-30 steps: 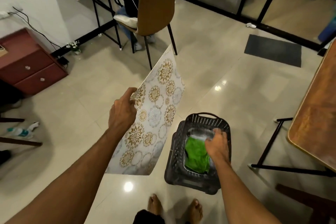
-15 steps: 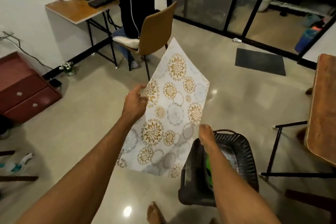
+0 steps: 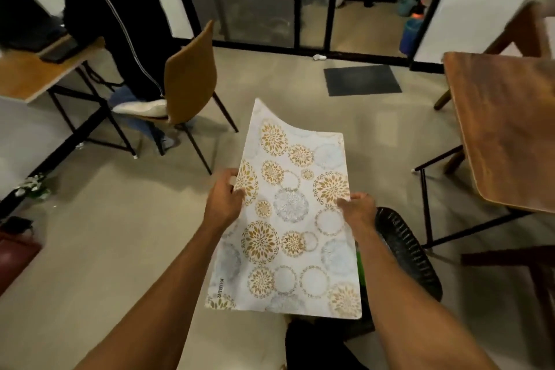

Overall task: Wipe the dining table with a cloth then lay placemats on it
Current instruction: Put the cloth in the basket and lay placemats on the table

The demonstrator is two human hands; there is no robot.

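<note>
Pale glossy floor (image 3: 120, 234) fills most of the view, with black-framed glass doors at twelve o'clock and a dark doormat (image 3: 362, 80) just in front of them. Held in the air at the centre is a white placemat (image 3: 289, 219) printed with gold and grey rosettes (its far edge curls upward). The left hand (image 3: 223, 204) pinches the mat's left edge at about nine o'clock of the sheet, and the right hand (image 3: 357, 210) grips its right edge at three o'clock, both closed on it. A black plastic basket (image 3: 405, 252) sits on the floor at four o'clock, partly hidden behind the mat. The wooden dining table (image 3: 507, 132) stands at two o'clock, apart from the mat. A tan chair (image 3: 189, 75) stands at ten o'clock.
</note>
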